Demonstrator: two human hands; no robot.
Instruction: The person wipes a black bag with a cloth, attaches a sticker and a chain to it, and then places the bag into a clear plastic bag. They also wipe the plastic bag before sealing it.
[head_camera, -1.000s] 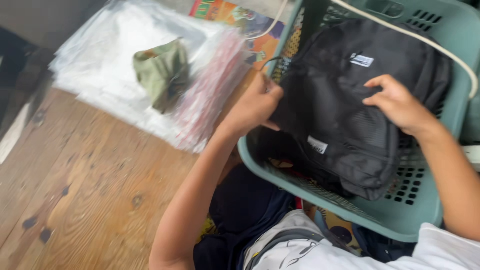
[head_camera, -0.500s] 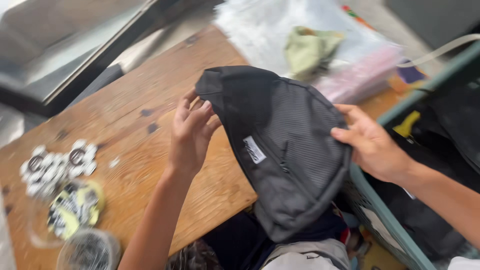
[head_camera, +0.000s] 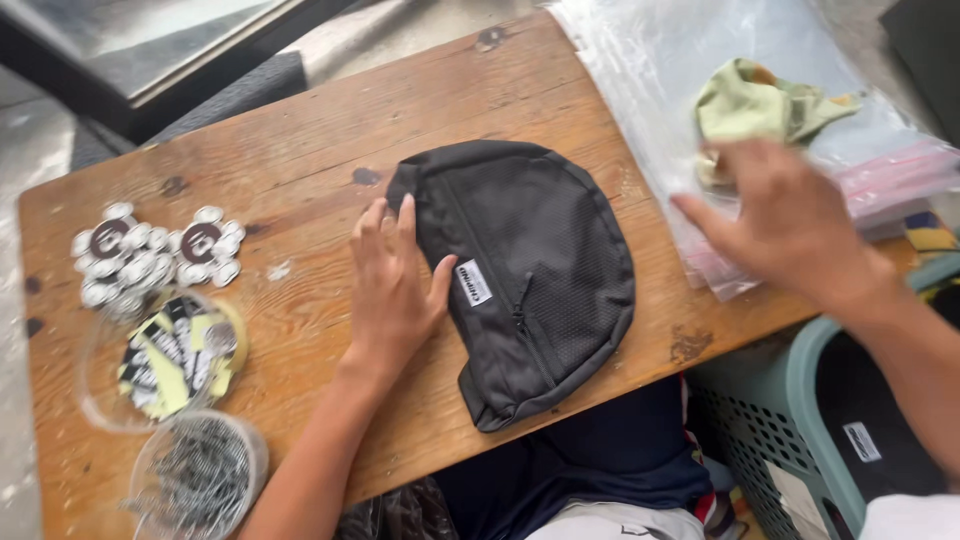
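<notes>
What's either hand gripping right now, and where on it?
Nothing is gripped. The left hand lies flat, palm down, on the left edge of the black sling bag; the right hand hovers open and blurred over the clear plastic bags.

My left hand (head_camera: 392, 290) lies flat against the edge of the black bag (head_camera: 530, 275) on the wooden table (head_camera: 300, 150). My right hand (head_camera: 790, 225), fingers spread, hovers over the clear plastic sleeves (head_camera: 700, 60) near the green cloth (head_camera: 755, 105).
</notes>
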